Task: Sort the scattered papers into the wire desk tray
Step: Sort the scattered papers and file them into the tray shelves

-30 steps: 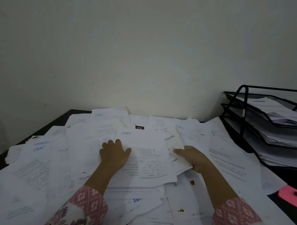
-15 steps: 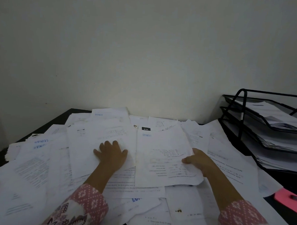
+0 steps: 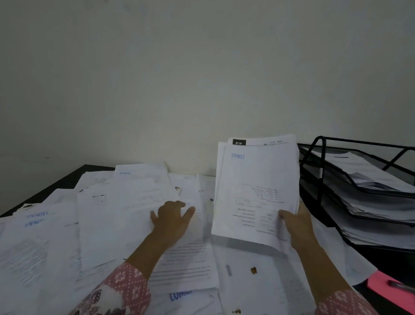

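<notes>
White printed papers (image 3: 118, 215) lie scattered in overlapping layers across a dark desk (image 3: 65, 182). My right hand (image 3: 296, 225) grips the lower right edge of a small stack of sheets (image 3: 255, 183), thumb on the front, and holds it tilted up off the pile. My left hand (image 3: 173, 217) rests flat with spread fingers on the papers left of that stack. The black wire desk tray (image 3: 319, 176) with three tiers stands at the right, each tier holding papers.
A pink sticky pad (image 3: 391, 291) with a pen (image 3: 405, 287) on it lies at the near right on the desk. A pale wall rises right behind the desk. Small brown stains mark the sheets near my right forearm.
My right hand has lifted the sheets from lying flat on the pile to standing tilted up, closer to the tray. My left hand stayed pressed on the papers.
</notes>
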